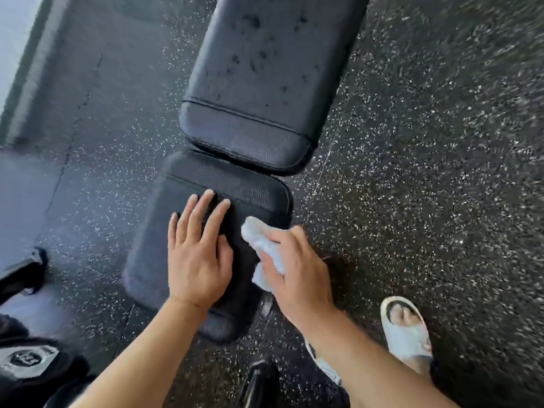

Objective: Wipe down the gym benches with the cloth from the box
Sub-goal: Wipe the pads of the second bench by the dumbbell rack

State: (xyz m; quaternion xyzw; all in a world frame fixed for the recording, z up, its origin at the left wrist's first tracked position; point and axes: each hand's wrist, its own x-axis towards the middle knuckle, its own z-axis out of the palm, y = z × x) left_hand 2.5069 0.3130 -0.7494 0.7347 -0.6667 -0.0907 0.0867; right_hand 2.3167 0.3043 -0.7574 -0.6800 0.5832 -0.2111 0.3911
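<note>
**Wiping the seat pad**

The cloth (265,251) could be missing the dark spots on the back pad (259,69), because it is bunched up small. The left hand (197,248) is lying flat with straight fingers on the seat pad (235,187). The right hand (297,272) is gripping the cloth at that surface's right edge.

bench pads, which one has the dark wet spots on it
The far pad, beyond the gap, is dotted with dark spots. The near pad, where the left hand rests flat, shows none.
</note>
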